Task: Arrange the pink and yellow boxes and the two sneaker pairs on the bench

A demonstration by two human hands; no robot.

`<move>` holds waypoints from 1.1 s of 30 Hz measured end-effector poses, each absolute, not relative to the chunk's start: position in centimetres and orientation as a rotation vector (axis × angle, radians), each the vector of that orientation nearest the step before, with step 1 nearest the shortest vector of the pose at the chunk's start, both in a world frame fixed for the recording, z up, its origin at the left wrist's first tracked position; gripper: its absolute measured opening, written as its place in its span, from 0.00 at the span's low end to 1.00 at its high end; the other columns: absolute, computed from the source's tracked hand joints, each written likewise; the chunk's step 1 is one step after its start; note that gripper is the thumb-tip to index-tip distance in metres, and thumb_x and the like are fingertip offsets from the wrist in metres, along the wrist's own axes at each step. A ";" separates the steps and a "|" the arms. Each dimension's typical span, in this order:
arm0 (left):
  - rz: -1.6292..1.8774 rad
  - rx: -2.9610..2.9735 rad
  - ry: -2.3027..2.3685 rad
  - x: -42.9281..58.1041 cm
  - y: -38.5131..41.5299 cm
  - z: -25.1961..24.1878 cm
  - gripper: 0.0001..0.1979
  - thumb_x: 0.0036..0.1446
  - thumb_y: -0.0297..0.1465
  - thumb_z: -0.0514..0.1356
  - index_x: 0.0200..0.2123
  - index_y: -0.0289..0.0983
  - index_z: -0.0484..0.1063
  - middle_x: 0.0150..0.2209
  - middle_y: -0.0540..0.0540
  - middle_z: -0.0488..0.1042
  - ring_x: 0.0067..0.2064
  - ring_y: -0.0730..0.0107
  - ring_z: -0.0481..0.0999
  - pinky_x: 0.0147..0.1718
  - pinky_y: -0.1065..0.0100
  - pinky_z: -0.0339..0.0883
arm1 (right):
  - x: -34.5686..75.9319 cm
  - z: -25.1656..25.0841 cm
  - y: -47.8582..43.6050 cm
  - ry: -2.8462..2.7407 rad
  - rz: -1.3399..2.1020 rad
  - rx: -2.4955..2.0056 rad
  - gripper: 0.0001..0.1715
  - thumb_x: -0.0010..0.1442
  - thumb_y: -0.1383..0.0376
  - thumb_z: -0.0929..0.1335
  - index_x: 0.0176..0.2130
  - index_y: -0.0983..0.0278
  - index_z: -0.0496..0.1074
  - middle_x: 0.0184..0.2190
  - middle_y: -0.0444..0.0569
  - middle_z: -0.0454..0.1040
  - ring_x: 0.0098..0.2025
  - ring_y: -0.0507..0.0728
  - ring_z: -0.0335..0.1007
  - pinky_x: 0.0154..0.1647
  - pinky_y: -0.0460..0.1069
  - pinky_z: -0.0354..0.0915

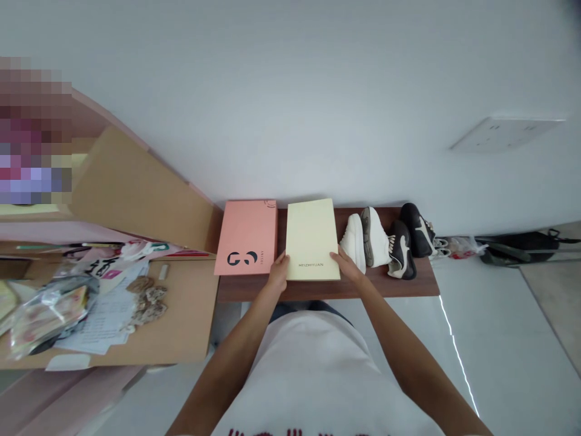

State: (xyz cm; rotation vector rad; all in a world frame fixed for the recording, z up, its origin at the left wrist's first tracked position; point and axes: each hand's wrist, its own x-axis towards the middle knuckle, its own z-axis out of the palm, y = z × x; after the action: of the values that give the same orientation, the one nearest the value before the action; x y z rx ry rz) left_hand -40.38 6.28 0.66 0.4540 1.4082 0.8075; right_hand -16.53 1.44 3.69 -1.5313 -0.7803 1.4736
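Note:
A pale yellow box (pixel 312 239) marked MEIZHIYUAN is between my two hands at the middle of the brown wooden shelf (pixel 254 292). My left hand (pixel 278 272) grips its near left corner, fingers closed on the edge. On the opposite side, my right hand (pixel 346 264) is closed on the right edge near the front. A pink box (pixel 247 233) with black lettering lies just left of the yellow one. White sneakers (pixel 354 239) stand close to my right hand, with black sneakers (pixel 402 251) beyond them. The yellow box's underside is hidden.
At left, a desk (pixel 188 315) carries papers, a clear plastic bag (pixel 54 312) and a patterned scrunchie (pixel 149 304). A cardboard panel (pixel 145 194) rises behind it. A wall socket plate (pixel 508 134) is at right, above a dark bag (pixel 521 248) on the floor.

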 end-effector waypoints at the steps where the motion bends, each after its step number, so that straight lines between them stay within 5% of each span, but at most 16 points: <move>1: 0.816 0.469 1.419 -40.5 6.4 1.0 0.23 0.64 0.34 0.65 0.61 0.40 0.72 0.57 0.41 0.78 0.56 0.62 0.79 0.59 0.59 0.71 | -16.7 3.6 1.7 -0.759 1.499 -1.501 0.38 0.62 0.48 0.69 0.66 0.55 0.64 0.59 0.48 0.76 0.64 0.64 0.68 0.68 0.62 0.63; 19: 0.817 0.614 1.534 -41.2 7.7 1.3 0.23 0.62 0.32 0.65 0.60 0.38 0.75 0.57 0.41 0.78 0.55 0.59 0.79 0.57 0.59 0.73 | -17.6 0.4 3.4 -0.648 1.599 -1.577 0.34 0.64 0.50 0.66 0.64 0.59 0.66 0.57 0.52 0.77 0.58 0.62 0.74 0.66 0.61 0.65; 33: 0.647 0.793 1.703 -40.0 8.3 1.2 0.25 0.65 0.29 0.58 0.65 0.40 0.69 0.62 0.41 0.73 0.62 0.61 0.73 0.61 0.63 0.66 | -17.4 0.4 3.9 -0.757 1.628 -1.754 0.40 0.64 0.56 0.63 0.72 0.51 0.53 0.63 0.48 0.71 0.56 0.61 0.74 0.58 0.61 0.71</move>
State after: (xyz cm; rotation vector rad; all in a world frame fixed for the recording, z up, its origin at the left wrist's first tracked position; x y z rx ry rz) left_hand -40.02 8.25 1.22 0.7933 1.7034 0.6472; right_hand -17.40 3.95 0.39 -1.7540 -0.7570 1.6281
